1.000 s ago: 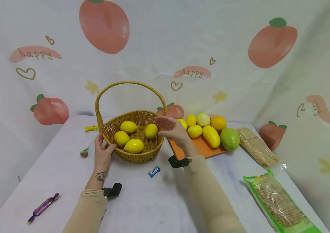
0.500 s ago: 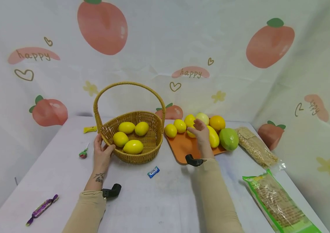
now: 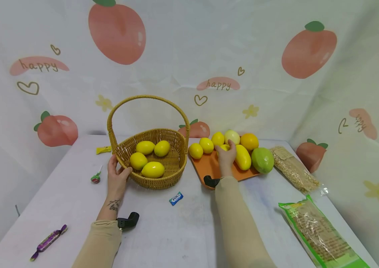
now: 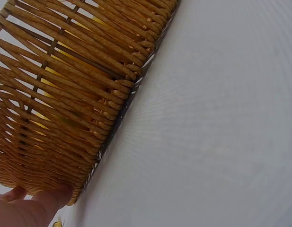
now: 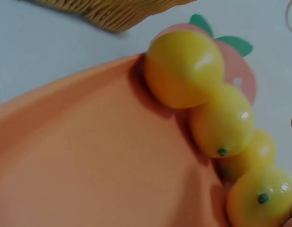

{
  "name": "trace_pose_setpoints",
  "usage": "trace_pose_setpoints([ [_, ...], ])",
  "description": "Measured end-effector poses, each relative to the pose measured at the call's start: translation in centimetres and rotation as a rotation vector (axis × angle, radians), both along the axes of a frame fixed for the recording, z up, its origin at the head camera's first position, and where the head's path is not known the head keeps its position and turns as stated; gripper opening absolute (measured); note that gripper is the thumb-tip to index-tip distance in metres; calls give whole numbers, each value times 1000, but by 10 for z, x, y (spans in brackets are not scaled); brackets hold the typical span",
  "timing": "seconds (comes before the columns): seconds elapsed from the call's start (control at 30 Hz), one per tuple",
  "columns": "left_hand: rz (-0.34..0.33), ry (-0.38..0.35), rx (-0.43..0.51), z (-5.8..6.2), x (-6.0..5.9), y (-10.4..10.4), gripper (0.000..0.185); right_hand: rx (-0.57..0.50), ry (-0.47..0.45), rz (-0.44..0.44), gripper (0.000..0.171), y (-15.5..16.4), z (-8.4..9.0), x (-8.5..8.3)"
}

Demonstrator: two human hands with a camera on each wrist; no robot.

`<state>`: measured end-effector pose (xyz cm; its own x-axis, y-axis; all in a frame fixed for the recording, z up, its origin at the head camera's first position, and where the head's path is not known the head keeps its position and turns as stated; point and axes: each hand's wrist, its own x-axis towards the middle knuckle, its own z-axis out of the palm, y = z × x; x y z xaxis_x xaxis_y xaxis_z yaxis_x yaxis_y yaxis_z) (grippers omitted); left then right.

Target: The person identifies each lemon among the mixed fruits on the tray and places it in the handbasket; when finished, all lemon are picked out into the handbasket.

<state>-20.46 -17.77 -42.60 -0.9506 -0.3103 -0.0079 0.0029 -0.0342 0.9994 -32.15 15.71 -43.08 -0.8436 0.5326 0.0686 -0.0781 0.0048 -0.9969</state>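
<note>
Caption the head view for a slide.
Left hand steadies a wicker basket of lemons; right hand reaches a lemon on the orange tray.

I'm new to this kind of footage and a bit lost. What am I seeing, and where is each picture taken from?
No machine here: a person works with bare hands and wears three cameras. The head view looks down at a white table. The left hand holds the rim of a wicker basket with four lemons in it; the left wrist view shows that weave close up. The right hand grips a lemon on an orange tray among other fruit; the right wrist view shows the tray and a row of lemons. Sweets and two bags also lie on the table.
</note>
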Motion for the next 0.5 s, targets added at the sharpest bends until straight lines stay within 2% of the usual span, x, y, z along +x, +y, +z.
trace_pose_setpoints([
  [0.33,6,-7,0,-1,-1,0,78,138,-71,-71,59,-7,-5,-8],
  [0.5,5,-2,-3,-2,-2,0,78,95,-77,-121,61,-11,-9,-7],
])
